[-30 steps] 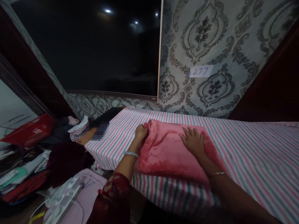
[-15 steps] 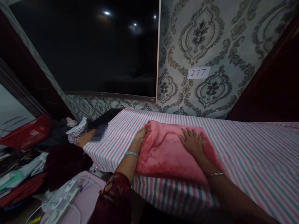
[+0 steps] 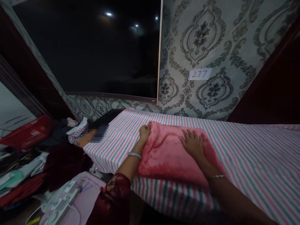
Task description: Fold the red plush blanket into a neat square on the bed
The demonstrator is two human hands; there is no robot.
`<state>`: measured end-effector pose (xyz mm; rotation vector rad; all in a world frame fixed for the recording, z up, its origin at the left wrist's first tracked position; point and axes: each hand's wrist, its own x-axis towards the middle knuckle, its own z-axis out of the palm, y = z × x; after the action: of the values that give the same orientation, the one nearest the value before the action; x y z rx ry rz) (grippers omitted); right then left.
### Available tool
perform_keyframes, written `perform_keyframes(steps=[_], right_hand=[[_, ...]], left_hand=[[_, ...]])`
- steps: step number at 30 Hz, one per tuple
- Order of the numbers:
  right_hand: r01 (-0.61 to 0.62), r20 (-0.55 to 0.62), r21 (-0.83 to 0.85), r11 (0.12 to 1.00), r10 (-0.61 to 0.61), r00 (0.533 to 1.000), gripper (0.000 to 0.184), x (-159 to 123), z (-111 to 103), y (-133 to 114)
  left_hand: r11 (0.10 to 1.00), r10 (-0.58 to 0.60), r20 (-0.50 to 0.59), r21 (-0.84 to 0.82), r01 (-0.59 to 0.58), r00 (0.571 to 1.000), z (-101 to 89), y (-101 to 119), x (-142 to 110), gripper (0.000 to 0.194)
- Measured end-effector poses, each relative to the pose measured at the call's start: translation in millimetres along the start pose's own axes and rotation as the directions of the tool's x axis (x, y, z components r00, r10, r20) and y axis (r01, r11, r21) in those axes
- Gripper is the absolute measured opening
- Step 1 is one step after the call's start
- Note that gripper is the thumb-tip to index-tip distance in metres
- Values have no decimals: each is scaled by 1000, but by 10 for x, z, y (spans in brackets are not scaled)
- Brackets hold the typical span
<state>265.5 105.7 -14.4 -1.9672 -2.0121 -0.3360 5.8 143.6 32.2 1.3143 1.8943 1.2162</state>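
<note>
A folded pink plush blanket (image 3: pixel 171 153) lies on the striped cloth (image 3: pixel 246 150), with a crease running near its left end. At its far left corner, my left hand (image 3: pixel 144 132) is closed in a fist against the edge, fingers curled into the blanket. My right hand (image 3: pixel 193 143) rests flat on top, towards the right side, with its fingers spread. What lies under the blanket's folds is hidden.
Behind the cloth, a large dark television (image 3: pixel 105 53) hangs on the patterned wall, beside a paper label (image 3: pixel 200 74). To the left are a red basket (image 3: pixel 28 132) and piled clothes (image 3: pixel 21 181). A white power strip (image 3: pixel 62 203) lies at the lower left.
My left hand loosened its hold on the blanket's left edge, then closed again at the far left corner, slightly further right. My right hand has stayed flat on top.
</note>
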Motion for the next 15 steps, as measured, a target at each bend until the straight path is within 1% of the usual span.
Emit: perform_keyframes(steps=[3, 6, 9, 12, 15], right_hand=[[7, -3, 1, 1000, -7, 1000, 52, 5, 24, 12], [10, -21, 3, 1000, -10, 1000, 52, 11, 51, 24], [13, -26, 6, 1000, -13, 1000, 51, 15, 74, 31], [11, -32, 4, 1000, -11, 999, 52, 15, 79, 31], [15, -38, 4, 1000, -15, 999, 51, 11, 63, 25]], left_hand=[[1000, -13, 91, -9, 14, 996, -2, 40, 27, 21], [998, -34, 196, -40, 43, 980, 4, 85, 39, 23], [996, -34, 271, -68, 55, 962, 1, 92, 19, 17], [998, -30, 268, -52, 45, 963, -33, 45, 8, 12], [1000, -21, 186, 3, 21, 982, -80, -8, 33, 13]])
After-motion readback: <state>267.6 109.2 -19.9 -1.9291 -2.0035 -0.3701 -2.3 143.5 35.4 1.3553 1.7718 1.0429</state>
